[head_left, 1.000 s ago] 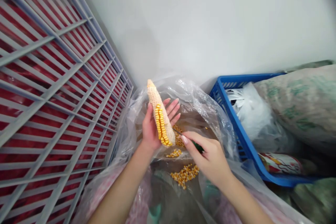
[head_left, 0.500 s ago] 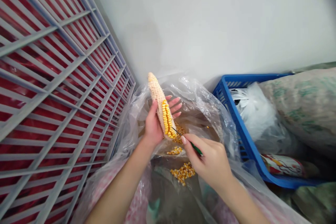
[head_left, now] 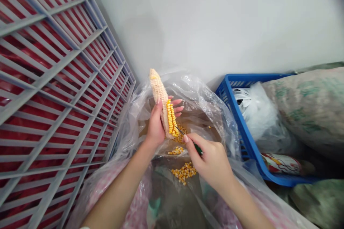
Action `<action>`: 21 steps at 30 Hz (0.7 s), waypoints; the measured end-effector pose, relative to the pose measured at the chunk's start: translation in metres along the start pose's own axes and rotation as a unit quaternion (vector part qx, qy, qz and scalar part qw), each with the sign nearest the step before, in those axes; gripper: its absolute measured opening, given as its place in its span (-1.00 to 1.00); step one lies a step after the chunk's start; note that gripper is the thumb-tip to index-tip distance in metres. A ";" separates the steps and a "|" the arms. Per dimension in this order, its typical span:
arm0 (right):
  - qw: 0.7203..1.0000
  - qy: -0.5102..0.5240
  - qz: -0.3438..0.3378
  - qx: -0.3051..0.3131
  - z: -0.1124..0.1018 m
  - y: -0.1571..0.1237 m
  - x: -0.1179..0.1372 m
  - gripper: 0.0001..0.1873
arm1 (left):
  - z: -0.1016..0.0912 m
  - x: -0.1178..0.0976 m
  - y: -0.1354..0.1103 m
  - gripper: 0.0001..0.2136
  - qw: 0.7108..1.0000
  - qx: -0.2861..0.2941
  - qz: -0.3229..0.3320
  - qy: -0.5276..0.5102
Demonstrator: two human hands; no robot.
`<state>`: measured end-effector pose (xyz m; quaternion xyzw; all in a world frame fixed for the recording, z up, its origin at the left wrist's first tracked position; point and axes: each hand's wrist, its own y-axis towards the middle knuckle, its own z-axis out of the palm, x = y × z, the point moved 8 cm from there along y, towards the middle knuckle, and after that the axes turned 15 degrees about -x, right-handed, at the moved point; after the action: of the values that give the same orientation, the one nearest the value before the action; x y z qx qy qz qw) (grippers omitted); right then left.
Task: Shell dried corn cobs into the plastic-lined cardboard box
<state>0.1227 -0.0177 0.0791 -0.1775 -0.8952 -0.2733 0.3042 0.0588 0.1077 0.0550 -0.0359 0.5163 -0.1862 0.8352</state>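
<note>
An ear of corn (head_left: 159, 89) lies tilted across my left hand (head_left: 156, 123), which is closed around it with the thumb on the near side and fingertips showing behind. Much of the cob is bare; a few rows of yellow kernels remain along its right side. My right hand (head_left: 208, 154) grips the green handle of a thin metal-shafted tool (head_left: 197, 149), possibly a screwdriver. Its tip touches or nearly touches the kernels at the cob's lower end. Below both hands, loose corn kernels (head_left: 184, 173) lie in piles on a clear plastic bag (head_left: 228, 121).
A grey slatted plastic crate (head_left: 77, 52) with red material behind its slats stands at left. At right, a blue basket (head_left: 251, 139) holds a white plastic bag (head_left: 259, 111), a filled sack (head_left: 311, 103) and a printed package (head_left: 281, 164). A white wall (head_left: 201, 18) rises behind.
The corn has turned slightly in my left hand, so its kernel rows face more to the right. The tool's tip stays near the lower kernels. The whole view has shifted slightly.
</note>
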 end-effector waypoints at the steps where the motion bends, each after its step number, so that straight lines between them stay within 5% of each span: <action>1: 1.000 -0.002 0.007 0.008 0.002 -0.001 -0.001 -0.67 | 0.000 0.000 0.000 -0.66 1.000 -0.003 0.001 0.001; 11: 0.992 -0.029 0.054 0.110 0.016 -0.001 -0.012 -0.63 | -0.003 0.009 -0.001 -0.63 0.997 -0.001 0.063 0.042; 21: 0.992 -0.107 -0.008 0.070 0.026 -0.009 -0.012 -0.66 | -0.010 0.030 -0.008 -0.65 0.997 -0.062 0.002 0.049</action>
<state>0.1156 -0.0108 0.0506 -0.1767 -0.9408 -0.1922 0.2163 0.0595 0.0914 0.0272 -0.0778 0.5670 -0.1538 0.8055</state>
